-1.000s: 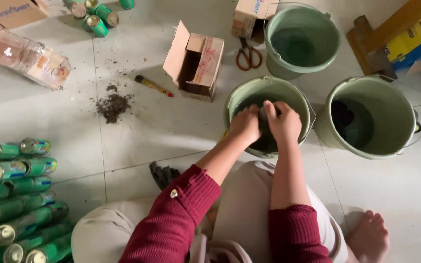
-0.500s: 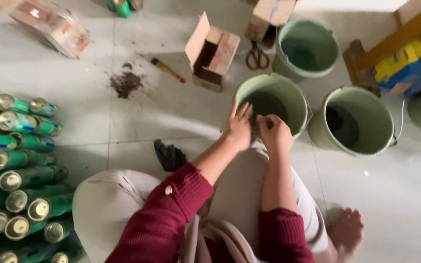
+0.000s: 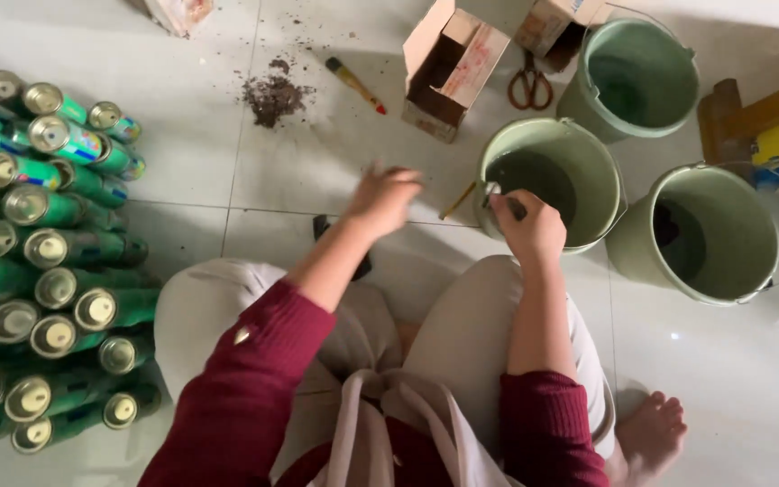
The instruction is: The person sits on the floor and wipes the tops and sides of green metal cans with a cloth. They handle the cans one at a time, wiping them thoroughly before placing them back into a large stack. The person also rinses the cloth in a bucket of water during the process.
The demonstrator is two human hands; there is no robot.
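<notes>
I sit on a tiled floor in front of a pale green bucket [image 3: 608,176] with dark contents at its bottom. My right hand [image 3: 530,227] rests at the bucket's near rim, fingers closed around a small dark object with a pale tip. Blurred by motion, my left hand [image 3: 386,198] hovers over the floor to the left of the bucket, its fingers apart and nothing in it. A thin stick [image 3: 457,200] lies between the two hands, beside the bucket's wall.
Two more green buckets stand at the back right [image 3: 588,99] and right [image 3: 642,252]. An open cardboard box [image 3: 462,68], scissors [image 3: 529,87], a small brush [image 3: 353,83] and a pile of dark dirt [image 3: 272,95] lie ahead. Several green cans [image 3: 47,243] are stacked on the left.
My left hand has left the bucket's rim and swung out to the left over the floor. The right hand has stayed at the rim. The view has shifted to the left.
</notes>
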